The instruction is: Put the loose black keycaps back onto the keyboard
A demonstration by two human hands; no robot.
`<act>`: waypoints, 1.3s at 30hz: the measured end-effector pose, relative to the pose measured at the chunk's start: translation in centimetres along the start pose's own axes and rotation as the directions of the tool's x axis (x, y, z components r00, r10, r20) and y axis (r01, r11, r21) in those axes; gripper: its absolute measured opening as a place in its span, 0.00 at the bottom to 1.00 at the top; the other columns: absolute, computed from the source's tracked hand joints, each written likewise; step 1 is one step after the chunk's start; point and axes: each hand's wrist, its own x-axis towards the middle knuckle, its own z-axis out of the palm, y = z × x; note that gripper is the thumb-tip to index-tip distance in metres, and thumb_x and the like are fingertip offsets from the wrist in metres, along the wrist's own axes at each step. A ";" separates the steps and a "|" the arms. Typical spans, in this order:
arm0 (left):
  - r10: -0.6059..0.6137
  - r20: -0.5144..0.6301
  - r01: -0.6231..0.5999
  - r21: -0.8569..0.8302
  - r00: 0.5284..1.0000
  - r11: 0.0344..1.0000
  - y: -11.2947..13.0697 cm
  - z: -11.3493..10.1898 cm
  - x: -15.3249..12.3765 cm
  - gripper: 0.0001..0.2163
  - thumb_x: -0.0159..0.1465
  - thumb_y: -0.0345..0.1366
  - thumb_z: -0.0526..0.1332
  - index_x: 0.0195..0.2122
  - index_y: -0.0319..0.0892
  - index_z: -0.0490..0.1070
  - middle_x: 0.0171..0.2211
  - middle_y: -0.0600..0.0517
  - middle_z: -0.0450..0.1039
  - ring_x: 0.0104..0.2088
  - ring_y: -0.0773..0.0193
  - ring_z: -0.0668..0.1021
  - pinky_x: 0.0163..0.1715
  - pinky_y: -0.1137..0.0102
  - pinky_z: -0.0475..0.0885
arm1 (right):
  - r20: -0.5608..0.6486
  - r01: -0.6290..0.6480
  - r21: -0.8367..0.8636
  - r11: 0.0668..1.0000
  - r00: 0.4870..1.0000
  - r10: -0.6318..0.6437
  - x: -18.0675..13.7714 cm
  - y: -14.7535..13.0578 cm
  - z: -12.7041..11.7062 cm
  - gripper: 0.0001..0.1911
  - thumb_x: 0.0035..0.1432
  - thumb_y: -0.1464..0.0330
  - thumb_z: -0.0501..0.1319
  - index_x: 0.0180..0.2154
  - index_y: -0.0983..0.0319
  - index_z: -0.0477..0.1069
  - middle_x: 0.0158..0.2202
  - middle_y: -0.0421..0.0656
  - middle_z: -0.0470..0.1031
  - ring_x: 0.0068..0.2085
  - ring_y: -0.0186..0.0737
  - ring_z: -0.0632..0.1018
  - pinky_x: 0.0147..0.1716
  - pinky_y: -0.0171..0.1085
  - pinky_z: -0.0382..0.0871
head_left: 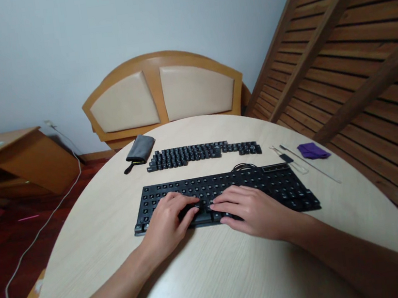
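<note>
A black keyboard (247, 179) lies across the table, most of its key positions bare of caps. My left hand (169, 216) is over its left-middle part, thumb and forefinger pinched around a small dark keycap (196, 206) just above the lower rows. On the right, my right hand (245, 206) rests on the middle of the keyboard with its fingers stretched out, fingertips touching the lower rows close to the left fingertips. Beyond the keyboard, loose black keycaps (188, 154) stand in rows in keyboard order. The keys beneath both palms are hidden.
A grey pouch (141, 148) lies at the back left of the round table (94, 221). To the right are a wire keycap puller (286, 158), a thin rod-like brush (311, 164) and a folded purple cloth (312, 150). A coiled cable (244, 166) sits behind the keyboard.
</note>
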 end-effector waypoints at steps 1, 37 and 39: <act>0.006 0.000 -0.006 -0.003 1.000 1.000 0.0 0.0 0.0 0.08 0.71 0.36 0.59 0.47 0.45 0.75 0.42 0.50 0.79 0.44 0.55 0.75 0.45 0.58 0.71 | -0.001 -0.003 -0.001 1.000 1.000 0.003 0.0 0.0 0.0 0.15 0.65 0.66 0.62 0.52 0.61 0.76 0.49 0.47 0.80 0.48 0.45 0.77 0.47 0.45 0.74; 0.150 0.011 -0.150 0.050 0.989 0.987 -0.2 0.2 0.0 0.07 0.71 0.36 0.60 0.45 0.44 0.76 0.41 0.50 0.79 0.42 0.57 0.75 0.43 0.60 0.72 | 0.024 -0.015 0.005 1.000 1.000 0.015 0.0 -0.2 -0.1 0.16 0.64 0.67 0.62 0.53 0.62 0.74 0.49 0.47 0.79 0.49 0.46 0.77 0.48 0.46 0.73; 0.161 0.013 -0.161 0.058 0.987 0.985 -0.2 0.2 0.0 0.07 0.71 0.36 0.60 0.45 0.45 0.77 0.41 0.50 0.80 0.42 0.57 0.75 0.43 0.60 0.72 | 0.025 -0.018 0.005 1.000 1.000 0.018 0.0 -0.2 0.0 0.16 0.64 0.67 0.62 0.53 0.61 0.74 0.49 0.47 0.79 0.48 0.45 0.77 0.48 0.46 0.73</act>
